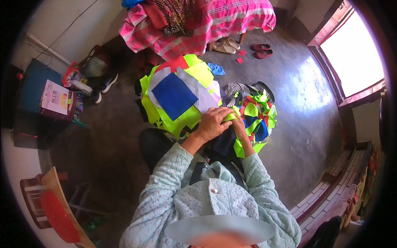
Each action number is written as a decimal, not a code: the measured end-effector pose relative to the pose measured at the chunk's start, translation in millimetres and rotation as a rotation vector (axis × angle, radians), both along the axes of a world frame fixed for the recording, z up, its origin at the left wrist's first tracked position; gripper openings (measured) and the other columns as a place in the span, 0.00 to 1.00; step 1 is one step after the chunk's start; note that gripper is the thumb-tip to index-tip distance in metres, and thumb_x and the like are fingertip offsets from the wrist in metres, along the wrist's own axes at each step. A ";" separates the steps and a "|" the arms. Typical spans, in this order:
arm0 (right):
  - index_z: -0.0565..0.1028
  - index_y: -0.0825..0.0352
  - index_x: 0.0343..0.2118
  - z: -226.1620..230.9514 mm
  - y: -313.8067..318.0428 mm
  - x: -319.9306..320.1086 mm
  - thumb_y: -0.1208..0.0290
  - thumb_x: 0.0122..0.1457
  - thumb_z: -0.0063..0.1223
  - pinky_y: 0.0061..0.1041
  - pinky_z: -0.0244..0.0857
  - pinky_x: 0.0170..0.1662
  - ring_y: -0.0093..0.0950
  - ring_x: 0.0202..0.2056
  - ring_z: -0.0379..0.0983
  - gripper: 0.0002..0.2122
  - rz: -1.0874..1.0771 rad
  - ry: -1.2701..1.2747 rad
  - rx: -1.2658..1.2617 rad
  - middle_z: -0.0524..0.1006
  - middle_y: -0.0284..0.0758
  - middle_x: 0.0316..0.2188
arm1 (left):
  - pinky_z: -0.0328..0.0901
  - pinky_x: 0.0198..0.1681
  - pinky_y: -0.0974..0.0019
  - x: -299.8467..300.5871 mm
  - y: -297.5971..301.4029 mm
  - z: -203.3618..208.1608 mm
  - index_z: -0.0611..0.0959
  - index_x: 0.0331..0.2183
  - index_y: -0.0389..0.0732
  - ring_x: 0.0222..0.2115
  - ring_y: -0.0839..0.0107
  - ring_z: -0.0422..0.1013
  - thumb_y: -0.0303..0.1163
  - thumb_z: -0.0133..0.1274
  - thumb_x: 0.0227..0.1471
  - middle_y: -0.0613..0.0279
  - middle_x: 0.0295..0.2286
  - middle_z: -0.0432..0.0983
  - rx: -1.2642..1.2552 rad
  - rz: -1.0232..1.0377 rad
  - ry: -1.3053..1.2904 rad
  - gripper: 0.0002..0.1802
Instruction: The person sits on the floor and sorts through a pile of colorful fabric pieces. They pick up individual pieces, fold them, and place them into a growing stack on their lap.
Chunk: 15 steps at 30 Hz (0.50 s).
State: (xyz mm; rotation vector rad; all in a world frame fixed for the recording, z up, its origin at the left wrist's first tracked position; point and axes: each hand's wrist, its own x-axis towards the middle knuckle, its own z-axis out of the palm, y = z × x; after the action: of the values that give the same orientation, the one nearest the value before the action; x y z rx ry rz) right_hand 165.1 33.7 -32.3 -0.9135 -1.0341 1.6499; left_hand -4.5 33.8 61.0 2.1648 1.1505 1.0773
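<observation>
My left hand and my right hand meet in front of my lap. Between them is a small neon-yellow fabric piece, pinched in the fingers of both. To the left of my hands rises a big heap of flat fabric pieces, mostly neon yellow with grey and red ones. A blue square of fabric lies on its top. Just right of my right hand sits a smaller pile of crumpled scraps in neon yellow, red and blue.
A bed with a pink checked cover stands ahead, with beige shoes and dark red shoes by it. At left is a box near a cabinet; a wooden stool stands lower left. A bright doorway opens at right.
</observation>
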 end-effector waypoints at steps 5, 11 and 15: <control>0.69 0.69 0.48 2.2 9.4 9.2 0.67 0.53 0.53 0.16 0.56 0.51 0.18 0.44 0.67 0.20 0.146 0.135 0.002 0.72 0.28 0.43 | 0.65 0.42 0.59 2.6 -9.1 5.8 0.78 0.37 0.41 0.37 0.58 0.72 0.27 0.57 0.42 0.58 0.34 0.77 -0.053 0.120 0.021 0.15; 0.68 0.67 0.48 39.1 -10.2 0.8 0.69 0.44 0.63 0.16 0.60 0.47 0.16 0.40 0.67 0.26 0.319 0.091 -0.036 0.72 0.25 0.39 | 0.67 0.35 0.58 -2.3 -17.3 -6.0 0.79 0.32 0.41 0.33 0.55 0.73 0.24 0.53 0.44 0.55 0.29 0.77 -0.051 0.260 -0.167 0.09; 0.67 0.68 0.50 40.0 -12.9 2.5 0.73 0.43 0.63 0.17 0.62 0.45 0.17 0.38 0.69 0.28 0.346 0.032 -0.075 0.73 0.26 0.39 | 0.67 0.33 0.58 -3.9 -19.9 -2.2 0.80 0.35 0.41 0.31 0.54 0.74 0.25 0.53 0.46 0.53 0.29 0.78 -0.123 0.321 -0.150 0.09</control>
State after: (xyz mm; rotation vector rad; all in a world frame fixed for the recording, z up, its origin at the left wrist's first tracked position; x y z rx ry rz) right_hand 167.6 20.8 7.7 -0.7847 -1.1635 1.9943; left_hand -8.4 13.9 58.9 1.8118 1.4850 1.2421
